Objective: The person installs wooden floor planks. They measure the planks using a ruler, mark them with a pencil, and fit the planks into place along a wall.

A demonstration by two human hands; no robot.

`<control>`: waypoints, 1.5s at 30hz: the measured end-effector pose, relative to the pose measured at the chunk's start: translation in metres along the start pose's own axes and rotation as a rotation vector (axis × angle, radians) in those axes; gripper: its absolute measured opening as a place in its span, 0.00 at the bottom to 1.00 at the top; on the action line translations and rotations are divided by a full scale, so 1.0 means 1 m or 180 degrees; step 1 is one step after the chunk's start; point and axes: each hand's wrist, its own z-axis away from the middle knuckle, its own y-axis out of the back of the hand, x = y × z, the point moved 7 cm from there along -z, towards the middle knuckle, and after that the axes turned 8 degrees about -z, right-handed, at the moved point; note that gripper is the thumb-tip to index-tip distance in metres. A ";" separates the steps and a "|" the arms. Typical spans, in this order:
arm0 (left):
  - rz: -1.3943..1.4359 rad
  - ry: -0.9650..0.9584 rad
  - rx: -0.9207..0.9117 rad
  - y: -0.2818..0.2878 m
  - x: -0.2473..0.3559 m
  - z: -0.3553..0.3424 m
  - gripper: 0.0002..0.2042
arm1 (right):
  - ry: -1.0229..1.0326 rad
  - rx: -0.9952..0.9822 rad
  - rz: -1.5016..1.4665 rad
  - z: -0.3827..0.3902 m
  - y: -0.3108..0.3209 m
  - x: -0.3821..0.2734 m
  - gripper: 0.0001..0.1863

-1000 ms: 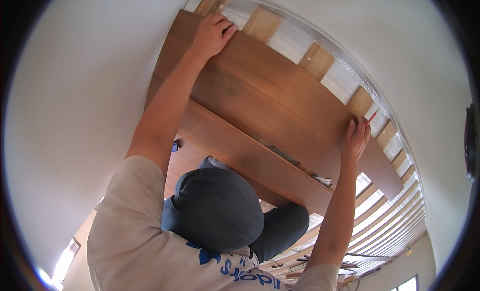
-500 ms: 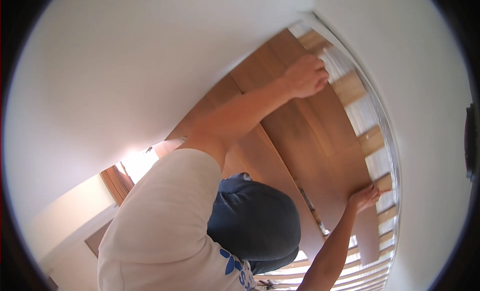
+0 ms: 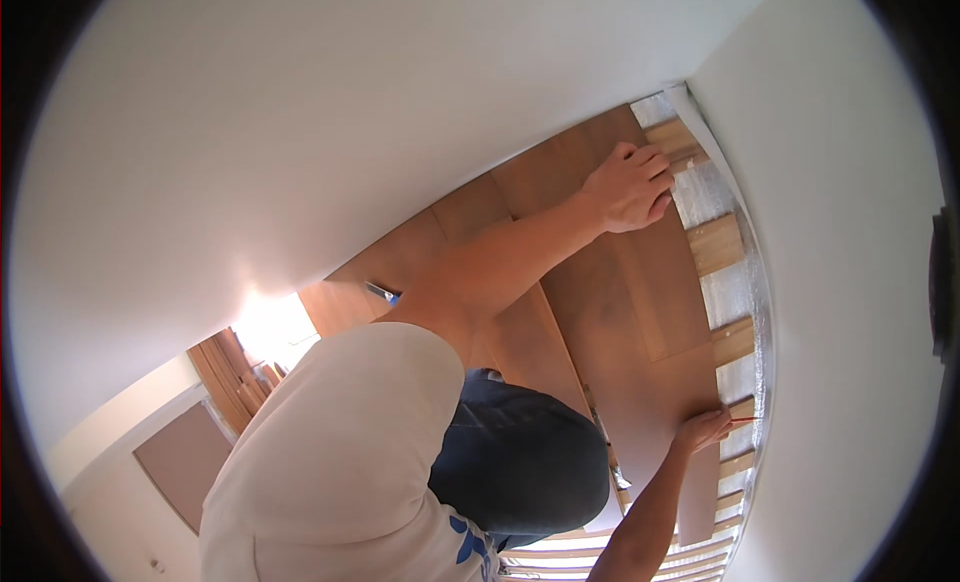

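Note:
Brown wood floorboards (image 3: 590, 292) lie beneath me in rows, with a dark gap between two of them. My left hand (image 3: 632, 187) is closed at the far end of a board, its fingers curled over the edge. Lower down on the same edge is my right hand (image 3: 703, 430), closed around a thin red pencil (image 3: 742, 420) that points toward the right wall. A utility knife (image 3: 382, 293) with a blue part lies on the boards, left of my left forearm.
Wooden battens (image 3: 716, 244) over silver foil (image 3: 724, 293) show between the boards and the right wall (image 3: 850, 312). A white wall (image 3: 330, 132) borders the boards at left. My bent knee (image 3: 525, 462) rests over them. Stacked wood (image 3: 226, 377) stands by the bright light.
The view has shifted, so the knife shows more fully. My left hand has settled at the board's end, its fingers now curled over the edge. My right hand still holds the red pencil.

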 end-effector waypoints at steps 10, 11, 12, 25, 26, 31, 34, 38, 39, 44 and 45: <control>0.0083 -0.0006 -0.0086 0.000 -0.003 0.002 0.08 | 0.0263 0.0116 -0.0062 -0.004 -0.014 -0.065 0.20; 0.0092 0.0002 -0.0064 0.000 -0.004 0.003 0.08 | 0.0224 0.0075 -0.0055 -0.005 -0.014 -0.067 0.20; -0.0013 -0.0006 -0.0038 0.001 -0.005 0.004 0.08 | 0.0183 0.0034 -0.0050 -0.005 -0.013 -0.069 0.20; -0.0231 0.0075 -0.0399 -0.006 0.003 -0.009 0.06 | 0.0565 0.0087 -0.0061 -0.009 -0.006 -0.068 0.18; -0.0221 0.0056 -0.0411 -0.009 0.000 -0.006 0.06 | 0.0541 0.0086 -0.0056 -0.008 -0.009 -0.072 0.18; -0.0069 -0.0046 0.0018 -0.009 0.001 -0.003 0.06 | 0.0402 0.0342 -0.0104 -0.003 -0.004 -0.068 0.16; -0.0071 -0.0067 0.0008 -0.011 -0.001 -0.002 0.05 | 0.0551 0.0493 -0.0152 -0.001 -0.005 -0.076 0.16; -0.0159 -0.0035 -0.0079 -0.013 0.000 -0.006 0.05 | 0.0564 0.0364 -0.0109 -0.006 -0.008 -0.066 0.15; -0.0176 -0.0015 -0.0074 -0.012 -0.001 -0.005 0.05 | 0.0488 0.0347 -0.0061 -0.006 -0.009 -0.064 0.15; 0.0042 -0.0096 0.0075 -0.004 0.000 -0.001 0.04 | 0.0348 0.0468 -0.0109 -0.002 -0.004 -0.065 0.16; 0.0055 -0.0080 0.0072 -0.004 0.000 -0.001 0.04 | 0.0332 0.0402 -0.0097 -0.005 -0.005 -0.063 0.16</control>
